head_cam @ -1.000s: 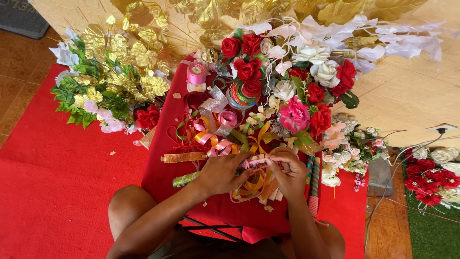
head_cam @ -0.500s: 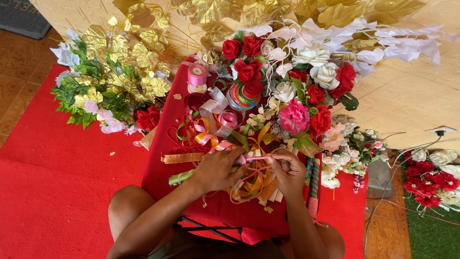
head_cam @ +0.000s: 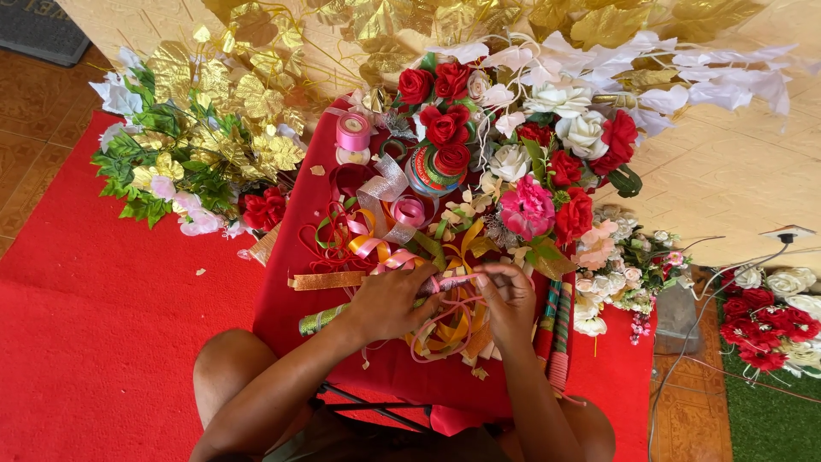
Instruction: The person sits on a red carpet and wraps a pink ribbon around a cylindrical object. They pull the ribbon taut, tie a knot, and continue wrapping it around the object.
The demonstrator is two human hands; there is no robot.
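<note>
Around my red-draped work table (head_cam: 291, 295) I see gold leaf sprays (head_cam: 231, 94), red fabric roses (head_cam: 440, 111), white fabric flowers (head_cam: 581, 128), a pink ribbon spool (head_cam: 352, 133), a red carpet (head_cam: 94, 316) and a white power strip (head_cam: 787, 233).

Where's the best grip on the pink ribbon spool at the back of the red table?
Take the pink spool by its round sides, coming straight down from above. It stands on end atop a paler roll, flat face up, with red roses crowding its right, so the top and left look freest. Both hands are busy at the ribbon nearer the person.
</note>
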